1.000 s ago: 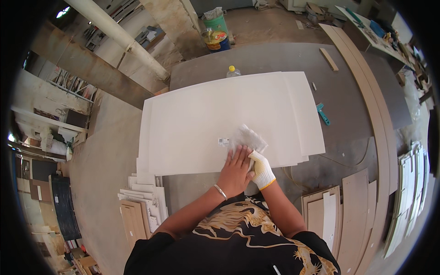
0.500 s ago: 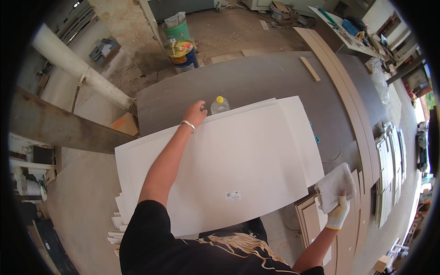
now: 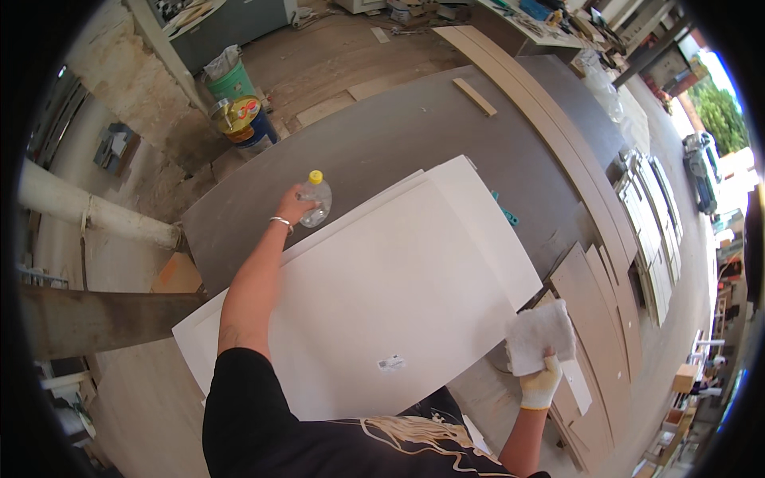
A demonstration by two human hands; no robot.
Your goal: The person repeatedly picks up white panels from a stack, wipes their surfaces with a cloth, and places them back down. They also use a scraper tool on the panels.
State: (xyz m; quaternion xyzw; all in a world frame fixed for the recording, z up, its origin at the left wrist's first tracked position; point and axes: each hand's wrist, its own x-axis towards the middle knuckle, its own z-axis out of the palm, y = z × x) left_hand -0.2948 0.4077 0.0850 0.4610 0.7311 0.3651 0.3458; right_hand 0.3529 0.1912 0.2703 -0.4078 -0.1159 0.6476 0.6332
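Note:
A clear plastic bottle (image 3: 319,203) with a yellow cap stands on the dark grey board surface, just beyond the white panels. My bare left hand (image 3: 296,205), with a bracelet at the wrist, is closed around the bottle's side. In my right hand (image 3: 541,384), which wears a white fingerless-looking glove, is a folded whitish cloth (image 3: 542,338), held off to the right of the panels. A stack of large white panels (image 3: 398,271) lies in front of me. The top one bears a small printed label (image 3: 391,363) near its close edge.
Long brown boards (image 3: 550,127) run along the right side, with more stacked panels (image 3: 649,231) beyond them. A short wooden strip (image 3: 475,96) rests on the grey surface (image 3: 374,143). Far left stand a blue-yellow drum (image 3: 247,123), a green bucket (image 3: 232,82) and a metal beam (image 3: 103,319).
My left hand has reached the bottle and closed on it. The right hand still holds the cloth, and the whole view has turned to the right.

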